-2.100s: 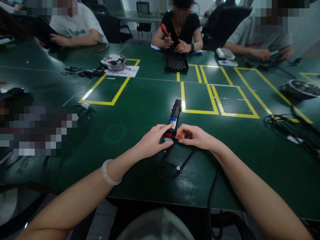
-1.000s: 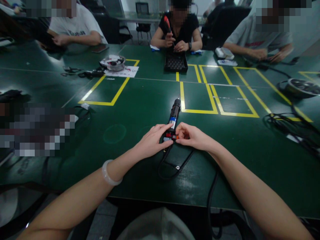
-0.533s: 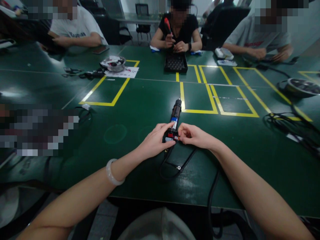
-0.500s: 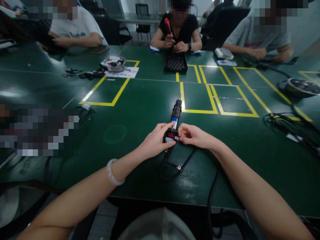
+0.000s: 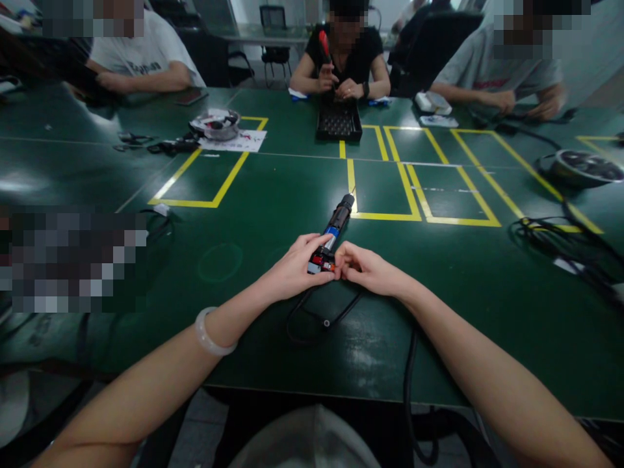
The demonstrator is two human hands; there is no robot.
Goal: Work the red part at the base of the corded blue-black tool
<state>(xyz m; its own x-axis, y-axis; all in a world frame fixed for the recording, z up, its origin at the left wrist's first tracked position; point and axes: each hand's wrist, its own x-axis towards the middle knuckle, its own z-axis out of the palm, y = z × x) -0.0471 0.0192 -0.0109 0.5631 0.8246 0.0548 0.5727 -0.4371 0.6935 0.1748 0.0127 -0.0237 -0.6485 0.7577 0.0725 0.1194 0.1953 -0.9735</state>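
Observation:
An electric screwdriver [image 5: 340, 218] lies slanted on the green table [image 5: 263, 214], its thin bit pointing away from me. Its blue and silver middle and small red and grey parts at the rear end show uncovered. My left hand [image 5: 299, 263] grips that rear end, thumb below and fingers over the top. Close against its right side, my right hand [image 5: 363, 265] is closed in a pinch at the red and orange parts. What sits between its fingertips is too small to name. A black cord [image 5: 305, 341] loops from the tool toward me.
Yellow tape rectangles [image 5: 387, 216] mark the table. Across from me a person holds a red-handled tool [image 5: 324, 45] over a black tray [image 5: 361, 133]. A bowl of parts [image 5: 217, 133] stands back left; another bowl [image 5: 585, 170] and coiled cables [image 5: 546, 244] lie right. Two more people sit opposite.
The rear end of the screwdriver and both hands have shifted slightly left, so the tool leans more to the right. The cord loop has moved left too.

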